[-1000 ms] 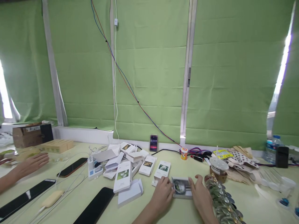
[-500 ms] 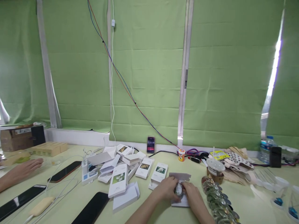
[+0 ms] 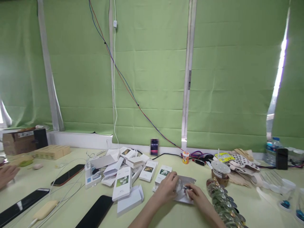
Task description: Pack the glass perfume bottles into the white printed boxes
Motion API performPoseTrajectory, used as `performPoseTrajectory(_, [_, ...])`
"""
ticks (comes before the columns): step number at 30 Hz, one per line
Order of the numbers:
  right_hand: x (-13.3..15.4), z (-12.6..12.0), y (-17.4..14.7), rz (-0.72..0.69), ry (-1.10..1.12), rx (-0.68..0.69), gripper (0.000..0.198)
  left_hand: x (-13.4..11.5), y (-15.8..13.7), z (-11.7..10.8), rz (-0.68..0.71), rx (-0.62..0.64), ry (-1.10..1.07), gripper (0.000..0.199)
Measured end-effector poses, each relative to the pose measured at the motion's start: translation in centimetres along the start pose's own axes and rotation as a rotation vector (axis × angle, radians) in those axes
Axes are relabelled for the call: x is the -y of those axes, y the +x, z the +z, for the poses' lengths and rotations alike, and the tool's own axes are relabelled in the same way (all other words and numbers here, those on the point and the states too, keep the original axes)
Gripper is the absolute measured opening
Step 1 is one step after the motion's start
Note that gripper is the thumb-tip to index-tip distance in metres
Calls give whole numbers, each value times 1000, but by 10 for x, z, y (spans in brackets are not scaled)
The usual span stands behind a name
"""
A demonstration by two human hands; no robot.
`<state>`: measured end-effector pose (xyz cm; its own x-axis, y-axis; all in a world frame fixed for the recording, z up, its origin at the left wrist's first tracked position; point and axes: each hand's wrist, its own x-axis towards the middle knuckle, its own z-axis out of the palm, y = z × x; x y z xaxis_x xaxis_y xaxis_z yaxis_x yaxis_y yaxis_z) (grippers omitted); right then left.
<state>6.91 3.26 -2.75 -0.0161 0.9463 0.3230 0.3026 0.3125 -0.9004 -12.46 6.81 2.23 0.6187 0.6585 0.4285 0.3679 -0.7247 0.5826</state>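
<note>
My left hand point(image 3: 168, 187) is closed around a small clear, shiny piece point(image 3: 179, 186), its kind too blurred to make out. Close by on the right, my right hand point(image 3: 199, 195) pinches something small and silvery at that piece's edge. Under both hands lies an opened white carton point(image 3: 187, 181), its flap standing at the back. A white box with a flower picture point(image 3: 164, 171) is just behind my left hand. To the right of my right hand runs an overlapping row of round, shiny, clear-wrapped pieces point(image 3: 222, 202).
Several white boxes point(image 3: 122, 183) are heaped left of centre. Phones point(image 3: 95, 211), cables and a yellow power bank point(image 3: 45, 209) lie further left, near another person's hand point(image 3: 8, 174). A lidded cup point(image 3: 220, 171), cloths point(image 3: 244, 166) and a water bottle point(image 3: 273, 152) stand at the right.
My right hand has shifted slightly right and now pinches at the shiny piece. The carton's front has turned. At far left the other person's hand has drawn back leftward.
</note>
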Motion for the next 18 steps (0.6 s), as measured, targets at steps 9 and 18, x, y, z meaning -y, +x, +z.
performPoseTrajectory(9, [22, 7, -7, 14, 196, -89, 37, -20, -30, 1, -127, -259, -207, 58])
performPoseTrajectory(18, [-13, -7, -78, 43, -338, -145, 28, -33, -54, 43, -200, 39, -97, 57])
